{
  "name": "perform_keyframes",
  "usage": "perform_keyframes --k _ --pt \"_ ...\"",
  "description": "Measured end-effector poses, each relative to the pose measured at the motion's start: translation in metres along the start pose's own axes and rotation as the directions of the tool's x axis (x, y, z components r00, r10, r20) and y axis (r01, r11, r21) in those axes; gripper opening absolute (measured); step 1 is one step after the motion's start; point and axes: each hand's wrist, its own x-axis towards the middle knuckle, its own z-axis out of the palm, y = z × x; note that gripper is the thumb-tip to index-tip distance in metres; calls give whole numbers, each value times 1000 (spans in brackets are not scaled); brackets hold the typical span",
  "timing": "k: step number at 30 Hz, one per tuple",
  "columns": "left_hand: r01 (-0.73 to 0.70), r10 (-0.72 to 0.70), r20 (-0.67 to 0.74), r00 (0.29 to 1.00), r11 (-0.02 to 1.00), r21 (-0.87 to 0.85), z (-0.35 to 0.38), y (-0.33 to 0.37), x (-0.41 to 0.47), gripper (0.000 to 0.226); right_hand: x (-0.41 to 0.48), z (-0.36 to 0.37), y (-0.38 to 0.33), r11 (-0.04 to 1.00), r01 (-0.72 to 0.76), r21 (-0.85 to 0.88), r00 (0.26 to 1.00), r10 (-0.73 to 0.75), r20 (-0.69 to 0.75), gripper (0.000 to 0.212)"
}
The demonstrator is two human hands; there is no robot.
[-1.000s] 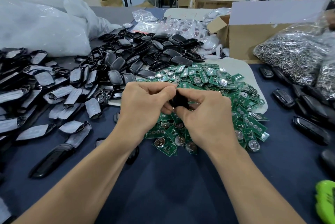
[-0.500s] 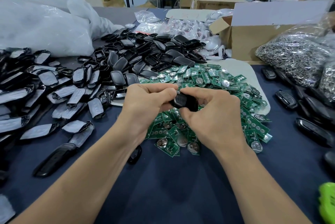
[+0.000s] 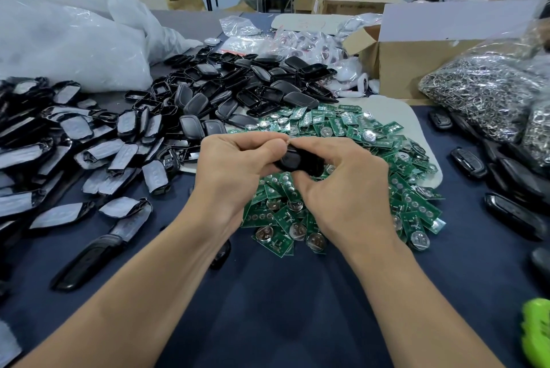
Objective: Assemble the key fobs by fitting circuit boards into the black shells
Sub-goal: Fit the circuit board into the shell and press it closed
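A glossy black key fob shell [image 3: 297, 160] is held between both hands above the pile of green circuit boards [image 3: 351, 159]. My left hand [image 3: 235, 168] grips its left end with curled fingers. My right hand [image 3: 342, 186] grips the right end, thumb underneath. Whether a board sits inside the shell is hidden by my fingers. A heap of loose black shells [image 3: 238, 90] lies behind the boards.
Shells with grey backing [image 3: 74, 141] cover the left of the dark blue table [image 3: 273, 308]. Finished black fobs [image 3: 512, 183] lie at right. Bags of metal rings [image 3: 488, 93], a cardboard box [image 3: 416, 61], white plastic bags [image 3: 68, 43] and a green object [image 3: 538, 335] stand around.
The black shell has turned between my hands and more of its glossy face shows. Both hands stay together above the boards.
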Motion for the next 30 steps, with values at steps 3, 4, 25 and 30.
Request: perform_keyframes --k 3,4,25,30 --pt "-44 43 27 999 999 30 -3 0 0 33 4 1 0 964 -146 221 989 141 36 32" --pt "-60 58 48 997 997 43 -4 1 0 32 7 1 1 927 -209 311 978 203 49 29" --pt "-234 208 117 971 925 298 -4 -9 -5 21 7 -2 11 806 -307 507 949 298 101 14" --pt "-224 179 173 969 930 292 -5 -11 -1 16 7 -3 11 836 -301 458 951 296 86 19"
